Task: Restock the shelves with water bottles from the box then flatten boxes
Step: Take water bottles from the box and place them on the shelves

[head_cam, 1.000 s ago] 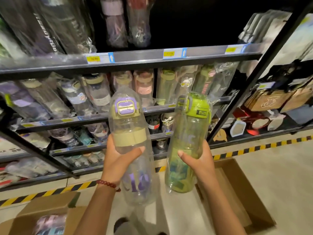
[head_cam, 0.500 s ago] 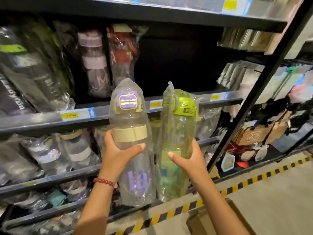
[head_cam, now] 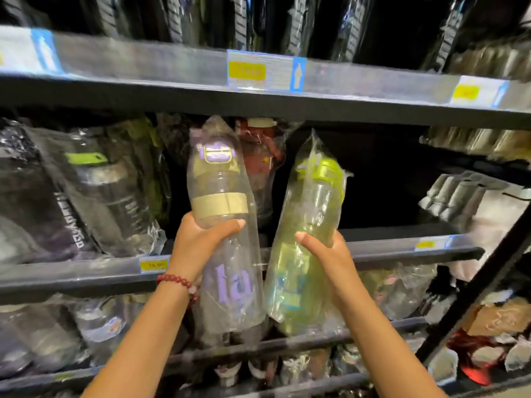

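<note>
Motion blur smears the price tags and the dark packs on the upper shelf. A clear bottle with a purple lid is gripped by the left hand, thumb wrapped round its front, and a green bottle likewise by the right hand. Both bottles are held upright, bagged, before the middle shelf; most fingers are hidden behind them.

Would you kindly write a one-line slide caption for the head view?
Left hand and right hand each lift a bagged water bottle, purple-lidded and green-lidded, toward a store shelf.
</note>
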